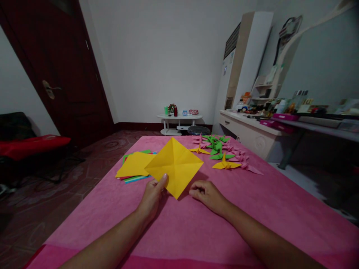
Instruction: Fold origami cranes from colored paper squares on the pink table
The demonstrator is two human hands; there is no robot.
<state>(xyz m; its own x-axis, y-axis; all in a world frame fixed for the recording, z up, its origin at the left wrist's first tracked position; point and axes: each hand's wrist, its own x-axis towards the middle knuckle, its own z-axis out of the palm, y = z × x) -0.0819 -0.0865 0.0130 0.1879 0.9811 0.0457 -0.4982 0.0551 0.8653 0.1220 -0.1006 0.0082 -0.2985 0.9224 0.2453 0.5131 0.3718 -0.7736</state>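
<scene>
My left hand (155, 192) pinches a square sheet of yellow origami paper (179, 164) near its lower left edge, thumb on top. The sheet is tilted up with one corner toward me, and crossing crease lines run through its middle. Just right of the sheet's lower edge, my right hand (206, 192) rests low over the pink cloth, its fingers curled in and nothing visible in them. Left of the held sheet lies a stack of coloured paper (134, 164), yellow on top, with green, red and blue edges showing.
Folded paper cranes in green (215, 144), yellow (226, 163) and pink (243, 157) lie at the table's right rear. A pink cloth (174, 231) covers the table. Behind stands a small white table (179, 117); a cluttered dresser (246, 129) is on the right.
</scene>
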